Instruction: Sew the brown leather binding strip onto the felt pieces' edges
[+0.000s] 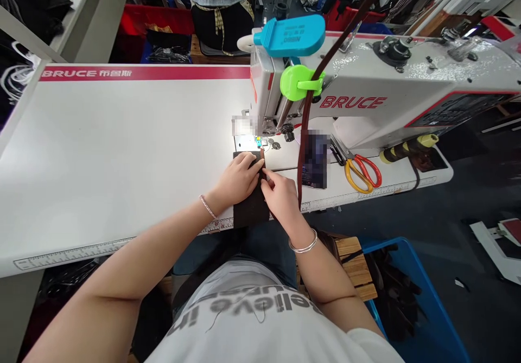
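Observation:
A dark brown fabric piece (250, 211) lies on the white sewing table (122, 146), reaching from the table's front edge to the needle area. My left hand (238, 178) rests flat on its far end, fingers stretched toward the presser foot (266, 135). My right hand (280, 192) pinches the fabric's right edge just beside the left fingertips. A brown strap (303, 135) hangs down from above, through a green clip (299, 81), just right of my right hand. The white sewing machine (386, 97) stands at the right.
Red and yellow scissors (362, 170) lie on the machine bed at the right. A teal tool (291, 34) sits atop the machine head. A blue bin (411, 298) with dark pieces stands on the floor at lower right. Another person sits beyond the table.

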Action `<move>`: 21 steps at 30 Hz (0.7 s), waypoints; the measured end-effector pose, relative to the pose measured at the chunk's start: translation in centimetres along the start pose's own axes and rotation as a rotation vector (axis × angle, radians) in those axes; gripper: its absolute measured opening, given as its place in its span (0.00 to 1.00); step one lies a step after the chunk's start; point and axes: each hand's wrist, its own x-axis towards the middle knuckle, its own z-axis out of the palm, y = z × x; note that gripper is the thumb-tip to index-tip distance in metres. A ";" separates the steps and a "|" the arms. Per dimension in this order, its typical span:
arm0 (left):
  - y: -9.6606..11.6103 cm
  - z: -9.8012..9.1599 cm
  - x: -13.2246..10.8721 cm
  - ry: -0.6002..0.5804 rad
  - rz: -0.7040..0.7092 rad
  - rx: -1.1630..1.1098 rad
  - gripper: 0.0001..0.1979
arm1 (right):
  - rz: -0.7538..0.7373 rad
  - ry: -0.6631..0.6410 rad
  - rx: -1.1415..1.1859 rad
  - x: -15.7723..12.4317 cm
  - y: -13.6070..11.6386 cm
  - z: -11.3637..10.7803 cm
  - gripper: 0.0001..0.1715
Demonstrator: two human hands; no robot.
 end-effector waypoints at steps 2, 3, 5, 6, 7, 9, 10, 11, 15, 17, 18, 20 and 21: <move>0.0 0.0 -0.1 0.005 0.006 -0.001 0.21 | -0.002 0.005 0.007 0.0 0.0 0.1 0.23; -0.1 0.0 -0.1 0.006 0.008 0.004 0.21 | -0.001 0.007 0.008 0.0 0.0 0.1 0.23; -0.1 0.0 -0.1 0.010 0.013 0.023 0.21 | 0.000 0.018 0.007 0.1 0.1 0.2 0.24; -0.1 0.1 -0.1 0.014 0.017 0.031 0.21 | 0.001 0.022 0.007 0.1 0.1 0.2 0.24; -0.1 0.1 -0.1 0.019 0.021 0.037 0.21 | 0.004 0.026 0.010 0.2 0.2 0.3 0.24; -0.1 0.1 -0.1 0.025 0.026 0.043 0.21 | 0.013 0.026 0.018 0.3 0.3 0.3 0.24; -0.1 0.2 -0.1 0.026 0.025 0.045 0.21 | 0.017 0.022 0.024 0.3 0.3 0.4 0.25; -0.1 0.2 -0.1 0.027 0.022 0.047 0.21 | 0.020 0.016 0.029 0.4 0.4 0.4 0.25; -0.2 0.4 0.1 0.042 0.007 0.059 0.21 | 0.037 -0.009 0.021 0.4 0.3 0.3 0.24; -0.3 0.5 0.2 0.052 0.006 0.059 0.20 | 0.043 -0.005 0.010 0.4 0.2 0.2 0.24; -0.4 0.5 0.2 0.056 0.006 0.060 0.20 | 0.040 -0.001 0.006 0.5 0.1 0.2 0.24; -0.5 0.6 0.3 0.062 0.005 0.062 0.20 | 0.030 0.006 -0.001 0.5 0.0 0.1 0.24; -0.5 0.6 0.3 0.063 0.003 0.063 0.20 | 0.027 0.006 -0.003 0.5 0.0 0.1 0.24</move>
